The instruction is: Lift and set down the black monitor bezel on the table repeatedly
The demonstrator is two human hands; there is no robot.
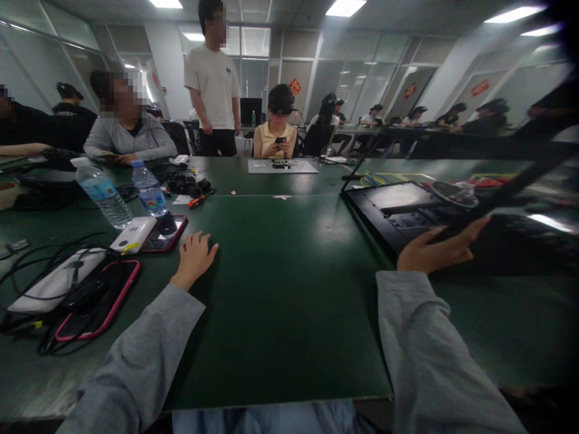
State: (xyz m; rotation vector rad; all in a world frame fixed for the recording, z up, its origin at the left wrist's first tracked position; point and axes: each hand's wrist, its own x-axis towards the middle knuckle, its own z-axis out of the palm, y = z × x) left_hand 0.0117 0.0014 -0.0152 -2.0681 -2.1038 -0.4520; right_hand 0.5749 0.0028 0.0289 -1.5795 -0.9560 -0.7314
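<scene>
My left hand rests on the green table with its fingers curled down and nothing visible in them. It lies just right of a red-cased phone and a white power bank. My right hand reaches to the right, fingers stretched along the edge of a black opened laptop-like device. A dark tilted panel sits above those fingers; whether they grip it is unclear. Both arms wear grey sleeves.
Two water bottles stand at the left, beside cables and a pink-cased phone. Small tools and parts lie mid-table. A grey mat lies before a seated person across the table. Others sit or stand around.
</scene>
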